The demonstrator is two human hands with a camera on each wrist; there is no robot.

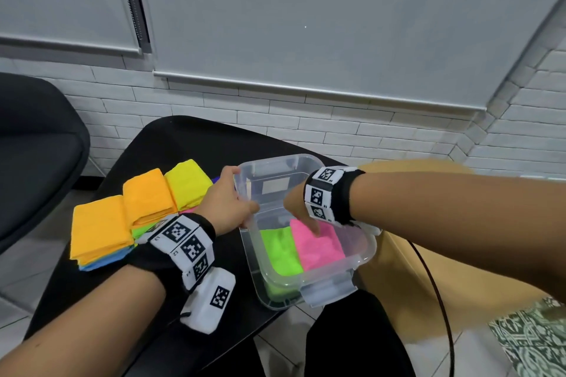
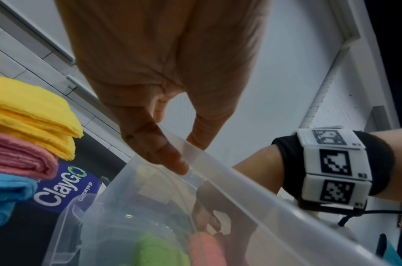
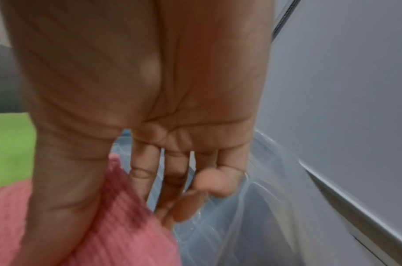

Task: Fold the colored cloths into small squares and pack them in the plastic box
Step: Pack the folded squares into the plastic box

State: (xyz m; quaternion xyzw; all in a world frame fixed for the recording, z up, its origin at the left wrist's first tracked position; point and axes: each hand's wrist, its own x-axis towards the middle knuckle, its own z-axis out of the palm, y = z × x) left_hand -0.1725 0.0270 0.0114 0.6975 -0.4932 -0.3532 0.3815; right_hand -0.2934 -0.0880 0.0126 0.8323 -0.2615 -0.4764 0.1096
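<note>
While your left hand (image 1: 228,203) grips the plastic box (image 1: 361,249) rim on the black counter (image 1: 171,144), your right hand (image 1: 301,211) presses the pink cloth (image 1: 321,246) with loose fingers, below a white brick wall (image 1: 306,122).

We cannot see the right hand's (image 1: 301,208) fingertips behind the folded pink cloth (image 1: 318,243); its own wrist view is blurred.

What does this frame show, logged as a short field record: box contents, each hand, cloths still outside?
box: clear plastic box on the black table, lid off
inside: green cloth beside pink cloth
left hand: grips the box's left rim
right hand: inside the box, on the pink cloth; grip unclear
outside: folded orange cloths, yellow cloth, others beneath, left of the box
</note>
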